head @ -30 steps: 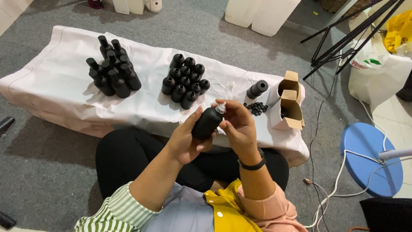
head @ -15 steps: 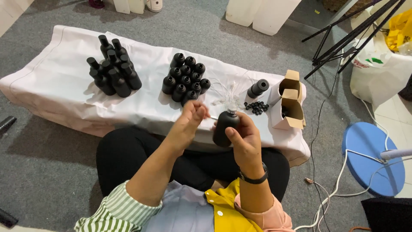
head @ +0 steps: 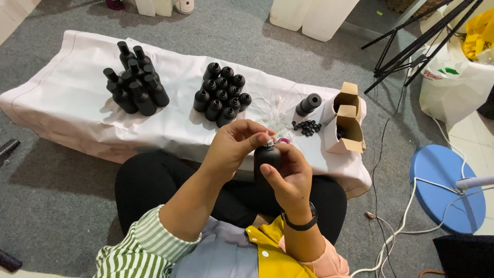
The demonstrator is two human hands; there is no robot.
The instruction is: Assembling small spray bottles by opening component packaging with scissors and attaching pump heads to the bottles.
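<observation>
— Head view: what are the fingers doing?
— The right hand [head: 290, 177] is wrapped around an upright black bottle [head: 267, 159]; the left hand [head: 231, 146] pinches narrowly at its neck.
— Where is that?
— Over the lap, just off the near edge of the white-covered tabletop [head: 67, 98].
— Beyond?
— Two clusters of black bottles [head: 221, 95], small caps [head: 307, 127] and open cardboard boxes [head: 346, 121] toward the right end.

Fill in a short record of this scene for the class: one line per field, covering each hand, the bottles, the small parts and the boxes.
Right hand: grips black bottle upright
Left hand: fingertips at the bottle's neck
Capped bottles: cluster at cloth's left
Open bottles: cluster mid-cloth
Lying bottle: on its side, right
Small caps: loose pile near boxes
Boxes: two, cardboard, open
Cloth: white, covers low surface
</observation>
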